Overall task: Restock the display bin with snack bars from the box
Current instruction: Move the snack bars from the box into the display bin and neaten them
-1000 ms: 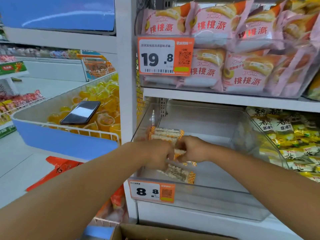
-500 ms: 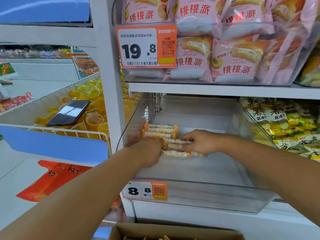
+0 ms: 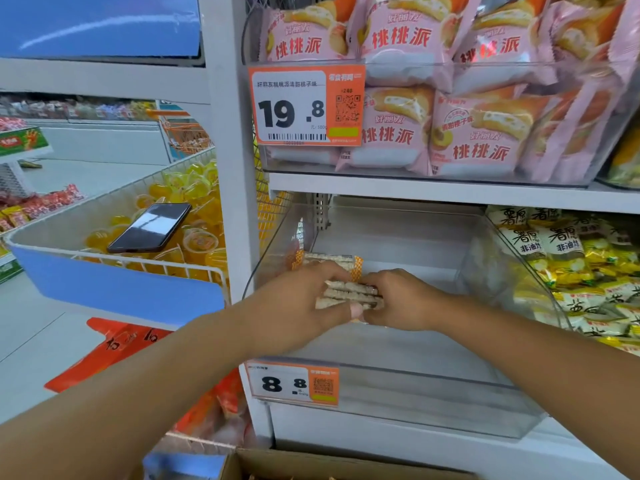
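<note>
A shop aisle: white shelving [image 3: 450, 194] runs across the right, a pale floor [image 3: 31, 344] stretches off to the left with more racks far behind. On the lower shelf sits the clear bin [image 3: 433, 400], an orange price tag [image 3: 292, 384] reading 8.8 clipped at the left end of its front edge. Above it another clear bin holds pink pie bags [image 3: 391, 133] behind a 19.8 tag [image 3: 306, 105]. Just beside the bin's right wall lie yellow and white packets [image 3: 571, 271]. Left of the shelf post, a wire basket [image 3: 114, 282] with a blue front is filled with yellow jelly cups [image 3: 194, 199], and a dark phone [image 3: 149, 228] lies on top of them. Orange sheets [image 3: 114, 344] lie on the floor below. The box [image 3: 332, 467], brown cardboard, shows only its top edge at the bottom of the view. Both forearms reach over the bin's front edge. The left hand [image 3: 298, 299] and right hand [image 3: 401, 303] together grip a stack of bars [image 3: 349, 294] between curled fingers, near the bin's back left corner. The bars are pale, grainy sticks in clear wrap. Just behind them, toward the back wall, more bars with orange wrap ends [image 3: 329, 261] lie on the bin floor.
</note>
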